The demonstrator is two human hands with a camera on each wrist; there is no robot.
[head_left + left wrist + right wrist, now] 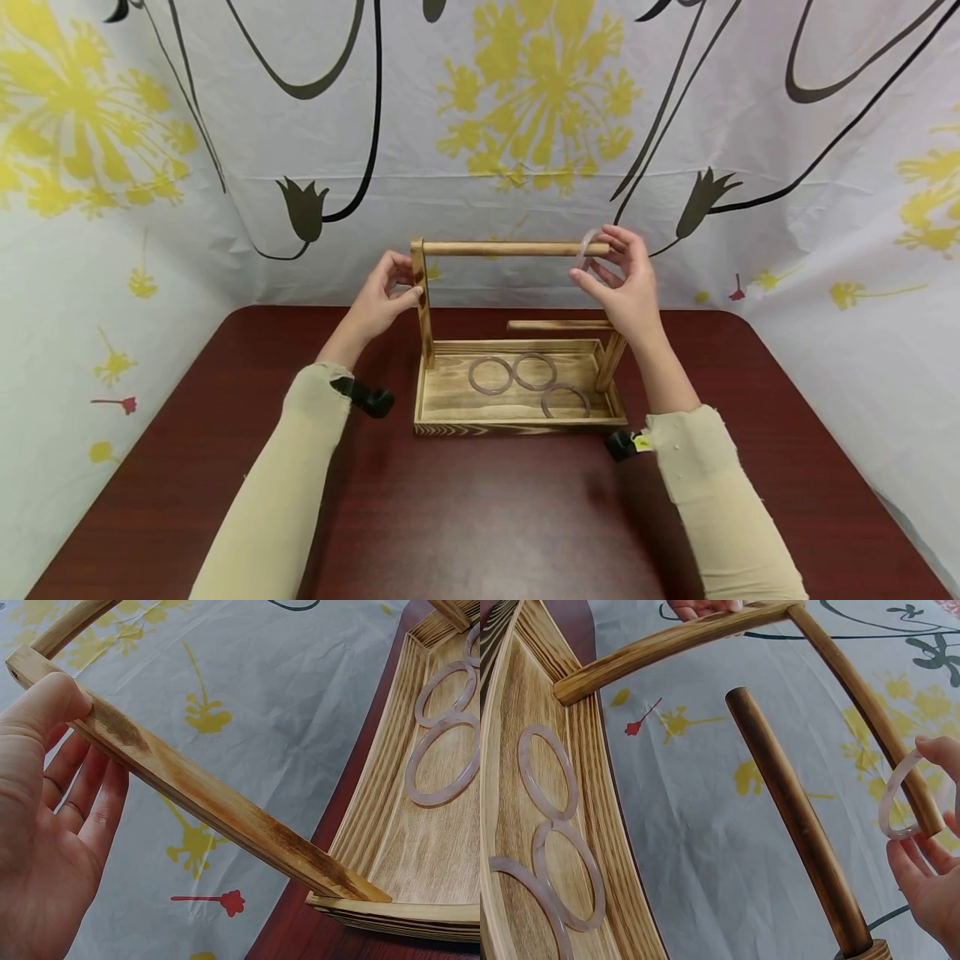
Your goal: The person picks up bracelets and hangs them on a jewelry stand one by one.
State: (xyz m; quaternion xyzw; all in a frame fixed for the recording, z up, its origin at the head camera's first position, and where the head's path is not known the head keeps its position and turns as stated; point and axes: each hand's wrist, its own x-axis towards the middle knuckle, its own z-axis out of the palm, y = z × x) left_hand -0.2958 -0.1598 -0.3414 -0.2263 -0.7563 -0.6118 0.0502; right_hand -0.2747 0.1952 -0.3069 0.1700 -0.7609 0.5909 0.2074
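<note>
A wooden display stand with a tray base (517, 429) stands on the table, with a tall post (422, 308) at its left carrying a long upper bar (510, 248). My left hand (380, 300) pinches that post near its top, thumb in front and fingers behind, as the left wrist view shows. At the upper bar's free right end, my right hand (628, 287) holds a pale pinkish bangle (891, 801) between thumb and fingers. The bangle encircles the bar close to its tip. Several similar items are not seen; three bangles (491, 393) lie flat in the tray.
A lower, shorter bar (558, 325) reaches leftward from a short right post (611, 362), beneath the upper bar. The dark red table (480, 517) extends in front of the stand. Behind it hangs a white cloth (405, 133) with yellow flower prints.
</note>
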